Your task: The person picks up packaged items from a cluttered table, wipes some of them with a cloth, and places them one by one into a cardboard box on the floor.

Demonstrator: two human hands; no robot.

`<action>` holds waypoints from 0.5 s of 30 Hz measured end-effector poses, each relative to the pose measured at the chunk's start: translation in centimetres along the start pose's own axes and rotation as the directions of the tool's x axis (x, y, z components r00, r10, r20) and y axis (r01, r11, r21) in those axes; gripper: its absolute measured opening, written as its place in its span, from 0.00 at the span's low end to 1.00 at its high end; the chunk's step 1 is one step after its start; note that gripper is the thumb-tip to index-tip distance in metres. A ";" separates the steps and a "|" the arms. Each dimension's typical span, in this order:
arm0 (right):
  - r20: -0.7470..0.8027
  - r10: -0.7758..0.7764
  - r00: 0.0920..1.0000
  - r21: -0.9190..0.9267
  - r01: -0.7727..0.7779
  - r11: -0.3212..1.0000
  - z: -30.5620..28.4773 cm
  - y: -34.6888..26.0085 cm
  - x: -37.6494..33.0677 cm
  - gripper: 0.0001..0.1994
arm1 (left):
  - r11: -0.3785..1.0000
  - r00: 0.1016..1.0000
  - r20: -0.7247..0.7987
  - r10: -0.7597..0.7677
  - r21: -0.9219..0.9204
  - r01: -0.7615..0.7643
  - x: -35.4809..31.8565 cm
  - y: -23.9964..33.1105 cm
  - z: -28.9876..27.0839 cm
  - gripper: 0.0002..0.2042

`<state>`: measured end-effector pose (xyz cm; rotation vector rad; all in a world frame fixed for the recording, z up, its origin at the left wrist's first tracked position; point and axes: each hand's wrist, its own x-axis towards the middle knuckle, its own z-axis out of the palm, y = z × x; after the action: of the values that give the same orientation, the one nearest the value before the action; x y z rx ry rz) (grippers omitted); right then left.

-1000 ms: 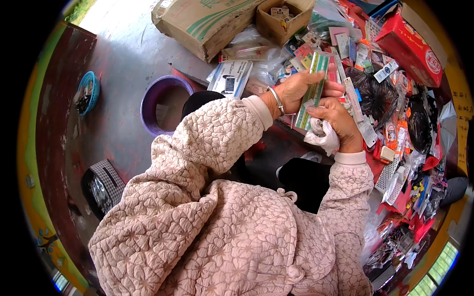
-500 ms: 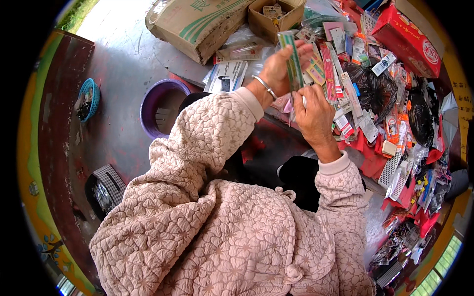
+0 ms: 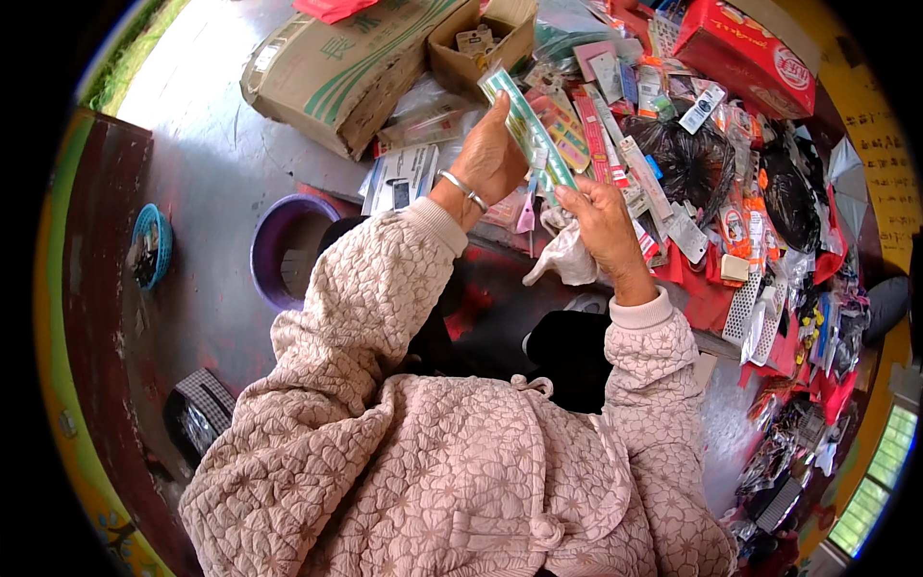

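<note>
A long, narrow green-and-white packet (image 3: 532, 135) in clear wrap is held slantwise between my two hands. My left hand (image 3: 488, 157), a silver bangle at its wrist, grips the packet near its upper end, thumb on top; most of its fingers are hidden behind. At the lower end, my right hand (image 3: 604, 223) pinches the packet between thumb and fingers. A white cloth (image 3: 565, 258) hangs below the right palm and seems to be held by the same hand. Beneath the packet lie flat packs with coloured pieces (image 3: 565, 130) and pink-red strip packs (image 3: 600, 144).
Small packaged goods and black plastic bags (image 3: 685, 159) crowd the right side, with a red box (image 3: 745, 60) behind. At the back stand a large carton (image 3: 336, 82) and a small open carton (image 3: 481, 46). Leftward are a purple tub (image 3: 264, 255) and a blue basket (image 3: 151, 245).
The packet has tipped from nearly upright to a slant, its face turned upward. The white cloth now hangs in view below my right hand. The whole view has shifted slightly.
</note>
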<state>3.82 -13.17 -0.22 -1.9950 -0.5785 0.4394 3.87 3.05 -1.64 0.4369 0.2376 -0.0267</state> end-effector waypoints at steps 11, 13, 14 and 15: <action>0.208 -0.467 0.860 -0.633 0.482 0.605 -0.2 -2.4 -2.0 0.07 | 0.991 0.960 0.263 -0.100 -0.059 0.119 0.7 -1.2 -2.0 0.20; 0.107 -0.441 0.891 -0.348 0.449 0.823 -2.9 -2.6 -1.7 0.08 | 0.977 0.939 0.315 -0.136 -0.117 0.181 0.3 -1.2 -1.2 0.21; -0.092 -0.341 0.936 -0.200 0.318 0.927 -3.4 -2.6 -1.6 0.07 | 0.969 0.933 0.326 -0.151 -0.139 0.206 0.1 -1.3 -0.7 0.20; -0.268 -0.200 0.942 -0.023 0.201 0.979 -3.8 -2.7 -1.4 0.07 | 0.960 0.925 0.342 -0.163 -0.161 0.229 0.2 -1.4 -0.4 0.19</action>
<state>4.13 -15.54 3.96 -1.9259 -0.5994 0.0417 3.85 1.92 -2.60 0.2026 -0.0448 -0.2700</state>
